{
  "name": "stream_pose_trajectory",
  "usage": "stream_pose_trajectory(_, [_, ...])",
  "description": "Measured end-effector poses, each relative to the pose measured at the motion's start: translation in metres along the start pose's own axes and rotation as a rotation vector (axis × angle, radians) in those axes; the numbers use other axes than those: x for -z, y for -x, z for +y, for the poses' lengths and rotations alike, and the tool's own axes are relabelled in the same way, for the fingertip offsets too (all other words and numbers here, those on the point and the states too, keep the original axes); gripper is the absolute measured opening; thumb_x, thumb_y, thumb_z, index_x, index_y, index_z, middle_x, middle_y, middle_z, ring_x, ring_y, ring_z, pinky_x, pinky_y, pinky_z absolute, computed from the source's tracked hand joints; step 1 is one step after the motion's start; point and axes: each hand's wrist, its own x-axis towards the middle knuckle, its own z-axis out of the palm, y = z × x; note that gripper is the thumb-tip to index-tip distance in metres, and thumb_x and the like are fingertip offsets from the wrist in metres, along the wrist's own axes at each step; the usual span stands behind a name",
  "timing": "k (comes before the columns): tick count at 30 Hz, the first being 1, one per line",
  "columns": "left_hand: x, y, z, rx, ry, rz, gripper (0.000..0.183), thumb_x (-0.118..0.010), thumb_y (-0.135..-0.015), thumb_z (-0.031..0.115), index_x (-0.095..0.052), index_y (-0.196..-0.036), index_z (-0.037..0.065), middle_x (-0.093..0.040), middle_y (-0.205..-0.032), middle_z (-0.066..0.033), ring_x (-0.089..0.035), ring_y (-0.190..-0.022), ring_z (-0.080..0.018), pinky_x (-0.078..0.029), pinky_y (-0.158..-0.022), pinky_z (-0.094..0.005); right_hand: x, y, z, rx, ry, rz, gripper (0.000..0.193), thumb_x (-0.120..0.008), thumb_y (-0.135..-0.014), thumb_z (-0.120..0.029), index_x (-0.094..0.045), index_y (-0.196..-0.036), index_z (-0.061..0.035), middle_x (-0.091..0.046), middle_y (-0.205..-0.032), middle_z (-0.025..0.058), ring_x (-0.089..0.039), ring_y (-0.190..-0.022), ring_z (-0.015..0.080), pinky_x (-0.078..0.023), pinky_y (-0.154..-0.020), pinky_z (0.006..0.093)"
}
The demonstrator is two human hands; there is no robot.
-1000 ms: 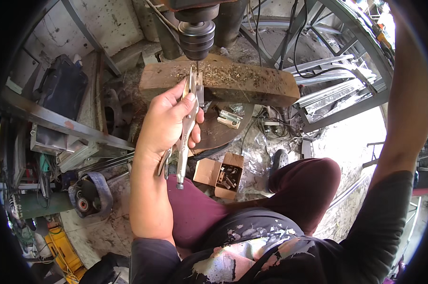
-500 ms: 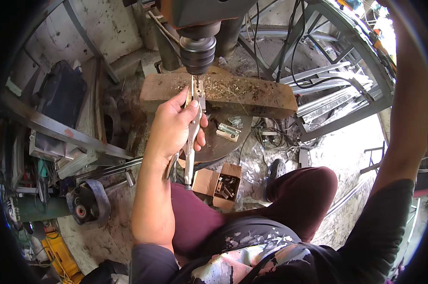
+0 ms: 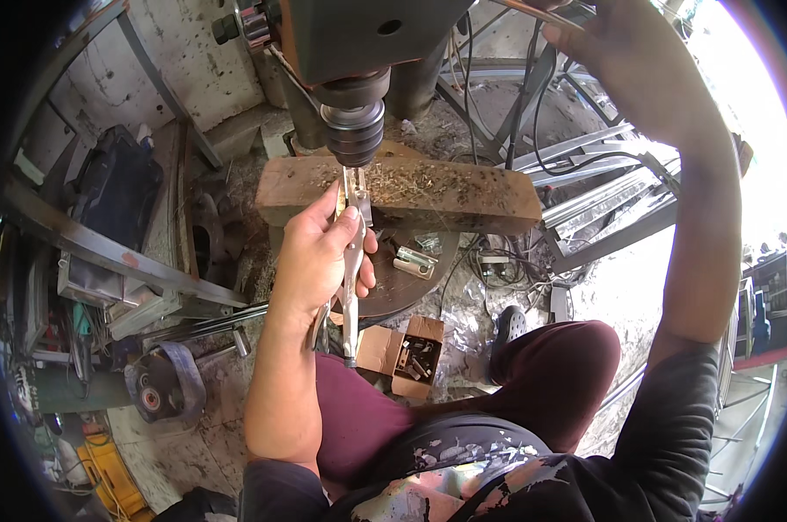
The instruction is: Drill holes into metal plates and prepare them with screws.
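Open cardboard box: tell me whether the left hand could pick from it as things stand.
Probably not without letting go: the left hand is closed around the locking pliers, though the cardboard box stands open, with nothing seen covering its small parts.

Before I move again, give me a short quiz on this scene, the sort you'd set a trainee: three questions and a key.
1. Pick one. What does the left hand hold?
a) a hammer
b) locking pliers
c) a paintbrush

2. True or false: the open cardboard box is in the right hand.

3. Fill in the blank: bright chips are scattered over the top of the ____, beneath the drill chuck.

Key:
1. b
2. False; the box is down near the person's legs, while the right hand is raised at the upper right.
3. wooden block
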Motion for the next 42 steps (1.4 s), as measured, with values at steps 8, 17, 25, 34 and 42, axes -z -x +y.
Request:
stream_pose_trajectory(8, [0.001,0.001,-0.001,0.003,0.007,0.012,0.045,-0.05,-0.11,0.019,-0.046,-0.155,0.012,-0.064,-0.08,-0.0086,-0.062,-0.05,-0.0157,-0.051,-0.042,-0.0293,-0.015,0.009,0.007,-0.071,-0.187,0.014,0.027,-0.065,-0.096,-0.013,-0.073,-0.119,-0.0034,-0.073,-0.09,0.0154,-0.069,-0.076,0.0223,-0.055,-0.073,0.0371])
stream_pose_trajectory(17, [0.001,0.001,0.0,-0.004,0.009,0.009,0.046,-0.051,-0.11,0.02,-0.046,-0.156,0.012,-0.064,-0.08,-0.0085,-0.061,-0.049,-0.0154,-0.051,-0.042,-0.0289,-0.027,0.001,0.019,-0.077,-0.21,0.023,0.028,-0.065,-0.095,-0.011,-0.074,-0.12,-0.0024,-0.075,-0.095,0.0164,-0.07,-0.079,0.0213,-0.056,-0.074,0.0354])
stream_pose_trajectory(25, [0.001,0.002,0.0,-0.001,0.004,0.023,0.046,-0.052,-0.11,0.02,-0.046,-0.155,0.011,-0.065,-0.08,-0.0079,-0.061,-0.049,-0.0147,-0.05,-0.041,-0.0279,-0.045,-0.002,0.036,0.066,-0.223,0.146,0.026,-0.065,-0.096,-0.013,-0.073,-0.119,-0.0036,-0.075,-0.106,0.0157,-0.071,-0.095,0.0245,-0.055,-0.089,0.037])
stream_pose_trajectory(34, [0.012,-0.002,0.006,0.043,0.058,-0.062,0.046,-0.052,-0.11,0.021,-0.044,-0.154,0.008,-0.065,-0.08,-0.0071,-0.061,-0.049,-0.0143,-0.05,-0.041,-0.0271,-0.038,0.01,0.014,-0.13,-0.278,-0.019,0.03,-0.064,-0.097,-0.014,-0.069,-0.122,-0.0002,-0.073,-0.101,0.015,-0.071,-0.096,0.0235,-0.055,-0.085,0.0367])
stream_pose_trajectory(42, [0.018,-0.007,0.0,0.032,0.021,-0.1,0.047,-0.051,-0.11,0.018,-0.042,-0.155,0.006,-0.065,-0.08,-0.0077,-0.061,-0.048,-0.0147,-0.049,-0.041,-0.0279,-0.112,0.007,0.072,0.365,-0.244,0.34,0.029,-0.066,-0.1,-0.023,-0.061,-0.128,-0.0202,-0.07,-0.081,0.0163,-0.071,-0.076,0.0362,-0.053,-0.073,0.047])
